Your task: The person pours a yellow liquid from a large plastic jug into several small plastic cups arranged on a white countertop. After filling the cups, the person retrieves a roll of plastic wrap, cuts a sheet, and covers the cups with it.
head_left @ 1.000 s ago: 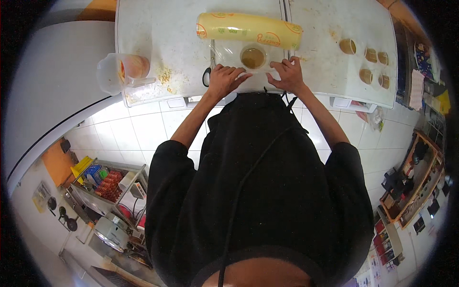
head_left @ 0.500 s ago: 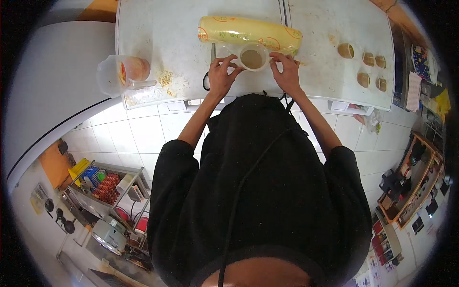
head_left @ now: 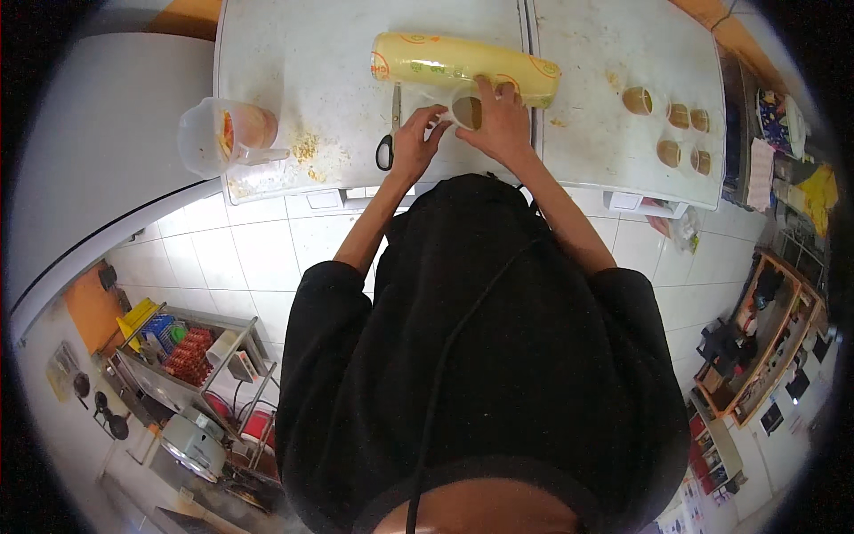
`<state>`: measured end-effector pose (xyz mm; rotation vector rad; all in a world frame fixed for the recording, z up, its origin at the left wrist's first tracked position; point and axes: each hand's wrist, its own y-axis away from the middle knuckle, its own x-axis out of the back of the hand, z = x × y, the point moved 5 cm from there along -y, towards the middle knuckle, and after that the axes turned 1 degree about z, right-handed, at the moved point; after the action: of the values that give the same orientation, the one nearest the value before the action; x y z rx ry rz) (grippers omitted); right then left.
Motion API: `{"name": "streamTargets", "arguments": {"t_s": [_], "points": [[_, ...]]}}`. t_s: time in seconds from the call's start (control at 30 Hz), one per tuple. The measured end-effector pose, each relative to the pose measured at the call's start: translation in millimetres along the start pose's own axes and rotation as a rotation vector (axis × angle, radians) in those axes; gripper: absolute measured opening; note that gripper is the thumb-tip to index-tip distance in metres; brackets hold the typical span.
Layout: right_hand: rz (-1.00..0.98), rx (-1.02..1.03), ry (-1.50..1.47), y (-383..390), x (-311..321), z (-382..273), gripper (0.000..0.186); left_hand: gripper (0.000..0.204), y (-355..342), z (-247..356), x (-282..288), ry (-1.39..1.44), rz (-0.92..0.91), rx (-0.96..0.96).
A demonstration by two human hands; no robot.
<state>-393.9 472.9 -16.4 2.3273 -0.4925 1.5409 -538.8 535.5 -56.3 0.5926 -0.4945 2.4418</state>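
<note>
A small clear cup (head_left: 466, 110) with brown contents stands on the white table top near its front edge. My right hand (head_left: 505, 125) is closed around the cup's right side, thumb in front and fingers behind. Just left of the cup, my left hand (head_left: 416, 144) is pinched at what looks like thin clear film by the rim; the film is hard to make out. Behind both hands lies a thick yellowish roll of cling film (head_left: 445, 60). Scissors (head_left: 385, 153) with black handles rest beside my left hand, blades pointing away from me.
Several similar cups (head_left: 669, 153) stand at the right of the table. On the left is a clear plastic jug (head_left: 203, 138) with reddish contents, beside yellowish crumbs (head_left: 307, 151). A seam (head_left: 536, 133) divides the table top. A metal rack (head_left: 200, 356) stands lower left.
My right hand has moved left, from pinching near the cup's right edge to wrapping around the cup. The cup appears slightly tilted or turned now. My left hand stays at its left side.
</note>
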Motion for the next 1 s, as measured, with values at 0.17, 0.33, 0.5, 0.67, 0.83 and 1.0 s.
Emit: {"name": "streamTargets", "arguments": {"t_s": [0.17, 0.33, 0.5, 0.67, 0.83, 1.0], "points": [[-0.031, 0.013, 0.038, -7.5, 11.1, -3.0, 0.085, 0.06, -3.7, 4.0, -2.3, 0.151, -0.008, 0.013], [-0.02, 0.057, 0.082, -9.2, 35.0, -11.6, 0.084, 0.096, -10.7, 27.3, -4.2, 0.152, 0.0, -0.065], [-0.004, -0.003, 0.163, -12.9, 31.2, -11.0, 0.084, 0.104, -14.9, 27.1, -20.3, -0.119, 0.117, -0.049], [0.095, 0.04, -0.087, -14.2, 24.3, 3.8, 0.083, 0.108, -31.9, 28.0, -25.0, -0.179, 0.231, -0.076], [0.143, 0.129, -0.334, -20.1, 30.4, 11.8, 0.087, 0.106, -52.1, 39.6, -21.3, -0.174, 0.115, -0.107], [0.228, 0.199, -0.335, -26.6, 46.6, 2.6, 0.083, 0.096, -64.2, 37.1, -29.6, 0.072, 0.217, -0.187]]}}
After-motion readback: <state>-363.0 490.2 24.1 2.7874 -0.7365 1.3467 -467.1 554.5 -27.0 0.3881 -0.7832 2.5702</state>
